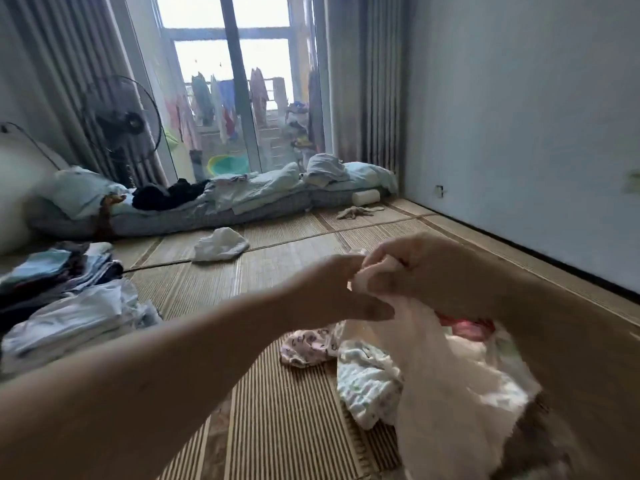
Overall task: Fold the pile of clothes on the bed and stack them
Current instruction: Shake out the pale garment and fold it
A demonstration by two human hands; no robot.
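Observation:
Both of my hands are raised over the straw mat. My right hand (pixel 419 268) grips the top edge of a pale pink-white garment (pixel 446 375), which hangs down blurred below it. My left hand (pixel 332 289) meets the same edge, its fingertips pinching the cloth beside the right hand. Under the hanging garment lies a loose pile of unfolded clothes (pixel 367 379): a white printed piece, a pink patterned one (pixel 308 344) and something red-pink (pixel 471 327). A stack of folded clothes (pixel 65 306) sits at the left.
A white cloth (pixel 220 244) and a beige rag (pixel 356 212) lie on the straw mat (pixel 284 417). A low mattress with bedding (pixel 214 202) runs along the far side, a standing fan (pixel 121 123) behind it. The wall (pixel 519 133) borders the right.

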